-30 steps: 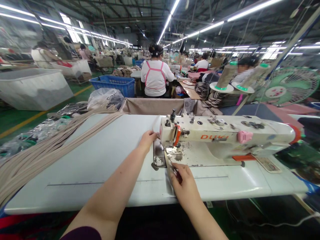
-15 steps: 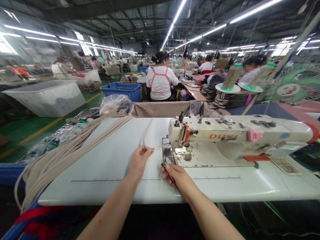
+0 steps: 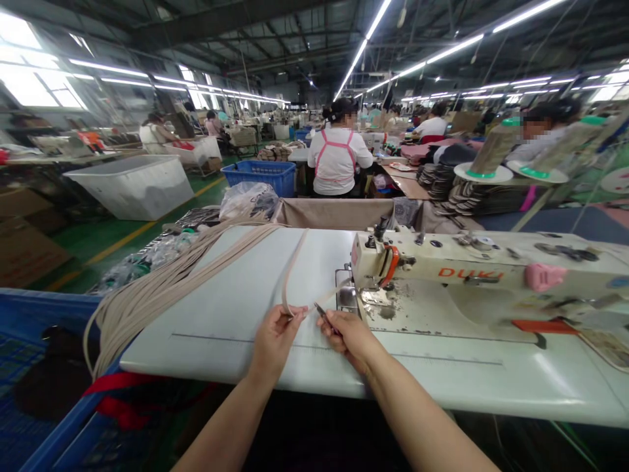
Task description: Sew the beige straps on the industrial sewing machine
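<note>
Left hand (image 3: 275, 337): grip clamped, thumb against fingers, on the near end of a fabric strip (image 3: 285, 286). Right hand (image 3: 348, 335): grip closed about small dark thread snips (image 3: 322, 312), their tips just right of the strip's end; whether the blades are parted cannot be told. The strip, nearer the left hand, curves lengthwise from it toward the far edge of the bench (image 3: 221, 311); it is narrow, flexible-looking and pale beige. Right: sewing machine (image 3: 432, 262). Left: similar strips (image 3: 152, 298), bundled across the bench's left edge.
</note>
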A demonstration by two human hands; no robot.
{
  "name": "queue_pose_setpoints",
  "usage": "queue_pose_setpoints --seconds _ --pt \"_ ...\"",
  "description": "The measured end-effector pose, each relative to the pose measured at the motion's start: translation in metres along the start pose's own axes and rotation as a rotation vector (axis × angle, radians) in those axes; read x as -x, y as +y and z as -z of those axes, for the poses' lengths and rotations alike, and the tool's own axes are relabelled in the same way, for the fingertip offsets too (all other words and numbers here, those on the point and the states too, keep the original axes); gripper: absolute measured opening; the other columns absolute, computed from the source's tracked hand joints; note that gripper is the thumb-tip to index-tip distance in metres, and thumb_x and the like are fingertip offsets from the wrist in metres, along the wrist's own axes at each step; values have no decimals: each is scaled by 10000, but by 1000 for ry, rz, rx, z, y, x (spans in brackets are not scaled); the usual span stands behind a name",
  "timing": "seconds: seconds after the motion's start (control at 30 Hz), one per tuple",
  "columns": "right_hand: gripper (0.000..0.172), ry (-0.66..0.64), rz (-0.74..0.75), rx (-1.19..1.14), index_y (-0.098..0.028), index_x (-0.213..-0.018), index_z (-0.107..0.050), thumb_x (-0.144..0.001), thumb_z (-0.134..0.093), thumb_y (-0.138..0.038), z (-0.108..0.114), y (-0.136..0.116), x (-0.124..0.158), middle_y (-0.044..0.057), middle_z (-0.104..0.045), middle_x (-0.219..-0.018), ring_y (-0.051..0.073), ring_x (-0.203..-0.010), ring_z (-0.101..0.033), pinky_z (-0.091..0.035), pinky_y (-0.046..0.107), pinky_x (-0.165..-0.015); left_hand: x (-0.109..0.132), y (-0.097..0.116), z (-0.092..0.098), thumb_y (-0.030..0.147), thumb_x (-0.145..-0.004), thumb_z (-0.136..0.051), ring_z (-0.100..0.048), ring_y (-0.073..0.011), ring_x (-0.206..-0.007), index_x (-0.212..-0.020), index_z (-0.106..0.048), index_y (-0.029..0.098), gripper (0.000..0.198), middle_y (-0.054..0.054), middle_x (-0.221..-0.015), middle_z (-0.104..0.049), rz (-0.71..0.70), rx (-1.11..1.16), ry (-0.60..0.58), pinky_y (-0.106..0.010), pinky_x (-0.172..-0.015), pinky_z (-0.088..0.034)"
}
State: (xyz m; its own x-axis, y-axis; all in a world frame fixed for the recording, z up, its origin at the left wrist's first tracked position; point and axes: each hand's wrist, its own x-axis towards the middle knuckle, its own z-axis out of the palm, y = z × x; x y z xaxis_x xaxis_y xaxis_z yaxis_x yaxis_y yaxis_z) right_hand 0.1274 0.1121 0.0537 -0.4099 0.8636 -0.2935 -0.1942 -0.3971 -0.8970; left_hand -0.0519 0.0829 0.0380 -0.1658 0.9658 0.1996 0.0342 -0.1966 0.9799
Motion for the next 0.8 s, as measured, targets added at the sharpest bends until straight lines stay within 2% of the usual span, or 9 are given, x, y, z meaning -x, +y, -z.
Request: queue_pose_setpoints --seconds 0.13,0.2,0.27,0.37,0.43,0.47,0.57,0.67,0.8 --pt "552 5 30 48 -173 -847 -594 -771 -661 -715 -1 -1 2 -80 -408 -601 53 -470 -182 -104 237 -482 7 4 5 441 -885 -719 -737 -244 -1087 -974 -671 224 238 -96 -1098 -784 8 -18 15 -392 -1004 -570" --pt "480 43 82 129 -193 -835 -571 -815 -626 -669 1 -1 7 -75 -409 -613 74 -491 -242 -159 238 -491 7 8 10 469 -873 -723 -743 -246 -1045 -946 -673 231 254 -87 -1058 -786 40 -52 25 -388 -973 -578" --pt "384 155 207 390 -217 -791 -524 -845 -626 -582 7 -1 18 -57 -441 -647 107 -552 -358 -260 247 -532 6 11 18 511 -866 -714 -742 -249 -1010 -911 -667 236 283 -82 -1017 -785 77 -106 18 -381 -929 -585" --pt "268 404 421 1004 -225 -750 -507 -908 -593 -423 20 3 40 -2 -525 -737 173 -711 -508 -393 299 -670 2 15 37 579 -869 -673 -736 -241 -943 -898 -648 237 344 -77 -951 -772 125 -143 -29 -368 -861 -587" --pt "146 536 473 1325 -208 -883 -625 -936 -556 -324 31 8 55 65 -607 -903 220 -840 -577 -444 337 -757 -1 14 54 629 -856 -649 -709 -217 -769 -921 -651 235 399 -46 -798 -731 157 -194 -62 -343 -732 -580" --pt "176 583 467 1448 -201 -1029 -670 -942 -545 -288 36 11 62 93 -625 -998 239 -891 -599 -462 348 -780 -3 12 64 654 -841 -641 -672 -205 -679 -941 -662 233 433 -26 -727 -694 164 -248 -69 -330 -658 -561" --pt "474 608 348 1655 -223 -1435 -555 -964 -509 -239 47 22 73 101 -670 -1065 249 -879 -653 -502 349 -745 -9 4 97 689 -826 -592 -664 -225 -731 -1053 -714 229 528 -42 -805 -709 92 -497 -15 -345 -676 -553" --pt "508 539 278 1708 -223 -1497 -504 -991 -461 -214 53 31 77 70 -734 -976 239 -874 -693 -524 332 -741 -18 -4 144 662 -851 -509 -677 -290 -1036 -1089 -741 249 530 -78 -1049 -758 -19 -752 76 -410 -929 -539" --pt "507 522 274 1755 -196 -1513 -489 -1011 -427 -228 56 35 78 77 -774 -939 235 -836 -728 -546 323 -716 -30 -2 230 602 -863 -440 -666 -291 -1112 -1096 -741 278 500 -47 -1118 -765 -25 -1064 171 -412 -991 -515"
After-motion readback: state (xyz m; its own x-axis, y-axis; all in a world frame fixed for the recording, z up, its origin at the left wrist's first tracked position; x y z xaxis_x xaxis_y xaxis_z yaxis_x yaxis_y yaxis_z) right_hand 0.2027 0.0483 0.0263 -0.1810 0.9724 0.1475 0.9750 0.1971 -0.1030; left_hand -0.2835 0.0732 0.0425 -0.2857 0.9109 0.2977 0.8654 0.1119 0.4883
